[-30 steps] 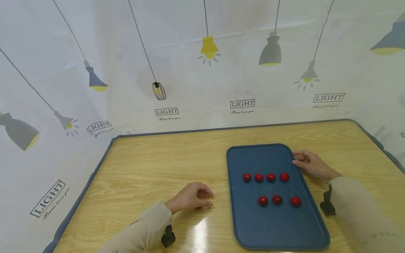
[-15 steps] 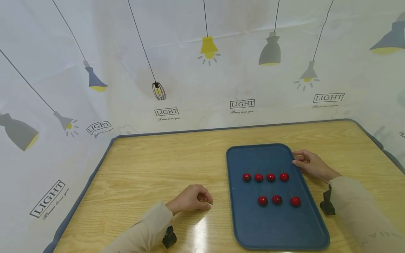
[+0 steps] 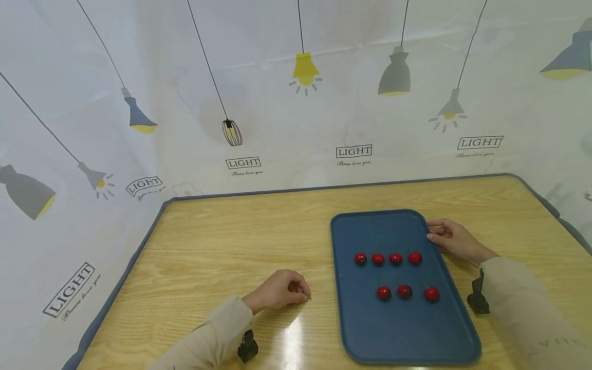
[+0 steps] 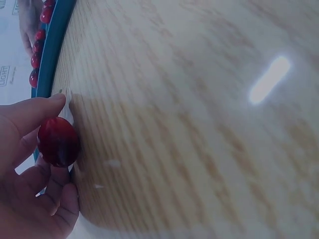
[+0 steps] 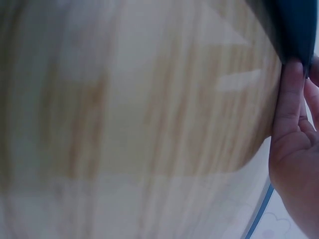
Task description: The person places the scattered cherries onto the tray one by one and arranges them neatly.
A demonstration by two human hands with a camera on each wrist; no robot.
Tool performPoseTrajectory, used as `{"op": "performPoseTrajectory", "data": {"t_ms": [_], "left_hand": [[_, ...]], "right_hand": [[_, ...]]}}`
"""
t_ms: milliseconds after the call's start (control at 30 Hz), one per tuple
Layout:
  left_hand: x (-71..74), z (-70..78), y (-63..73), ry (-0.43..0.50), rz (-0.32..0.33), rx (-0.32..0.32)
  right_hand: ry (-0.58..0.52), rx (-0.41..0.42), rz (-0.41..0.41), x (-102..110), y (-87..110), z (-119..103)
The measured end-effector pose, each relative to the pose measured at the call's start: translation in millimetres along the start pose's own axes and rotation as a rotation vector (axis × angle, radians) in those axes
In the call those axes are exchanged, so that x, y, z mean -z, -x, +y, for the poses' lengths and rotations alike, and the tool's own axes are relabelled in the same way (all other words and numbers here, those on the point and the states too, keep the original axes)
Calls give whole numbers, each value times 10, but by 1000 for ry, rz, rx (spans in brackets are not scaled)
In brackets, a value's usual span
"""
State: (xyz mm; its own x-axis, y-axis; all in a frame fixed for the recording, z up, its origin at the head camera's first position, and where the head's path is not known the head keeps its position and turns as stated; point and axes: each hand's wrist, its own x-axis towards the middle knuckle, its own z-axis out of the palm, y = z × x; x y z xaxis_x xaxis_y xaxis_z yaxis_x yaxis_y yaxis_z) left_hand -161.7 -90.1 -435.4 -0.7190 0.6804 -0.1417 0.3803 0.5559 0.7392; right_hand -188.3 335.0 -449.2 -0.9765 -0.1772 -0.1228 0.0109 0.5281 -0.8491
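On the table my left hand is curled, with thumb and forefinger together. A dark red cherry hangs by those fingers in the left wrist view, and a stem tip pokes out past the thumb. The head view hides this cherry behind the hand. To the right lies a blue tray. Several stemmed cherries sit on it in two rows, among them a back-row cherry and a front-row cherry. My right hand grips the tray's right rim, its digits on both sides of the edge in the right wrist view.
The wood-grain table has a dark blue border along its back and left edges. Behind it hangs a pale curtain printed with lamps. A bright reflection shows on the table in front of the left hand.
My left thumb and forefinger have come together, and the hand has shifted slightly. The red glimpsed beneath it earlier is now hidden in the head view. The right hand and tray stay put.
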Motion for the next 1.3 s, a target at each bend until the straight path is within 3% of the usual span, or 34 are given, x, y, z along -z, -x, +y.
{"op": "performPoseTrajectory", "data": {"t_ms": [100,300,500,633,1000,1167,1300], "left_hand": [[2,13,0,42,2,31],[-3,35,-40,105,13,30],[-1,95,-111,102,75,27],[-18,145,-182,150,110,30],[-93,382,-376,271,191,16],[-152,467,-453,317,200,5],[-141,650,-450,361,192,-6]], "right_hand": [[-4,7,-2,-4,-2,1],[11,10,-1,2,-4,4],[17,10,-4,12,-3,0],[13,15,-5,10,-8,2],[10,10,-11,6,-17,10],[13,5,-11,11,-12,16],[9,12,-7,4,-12,18]]}}
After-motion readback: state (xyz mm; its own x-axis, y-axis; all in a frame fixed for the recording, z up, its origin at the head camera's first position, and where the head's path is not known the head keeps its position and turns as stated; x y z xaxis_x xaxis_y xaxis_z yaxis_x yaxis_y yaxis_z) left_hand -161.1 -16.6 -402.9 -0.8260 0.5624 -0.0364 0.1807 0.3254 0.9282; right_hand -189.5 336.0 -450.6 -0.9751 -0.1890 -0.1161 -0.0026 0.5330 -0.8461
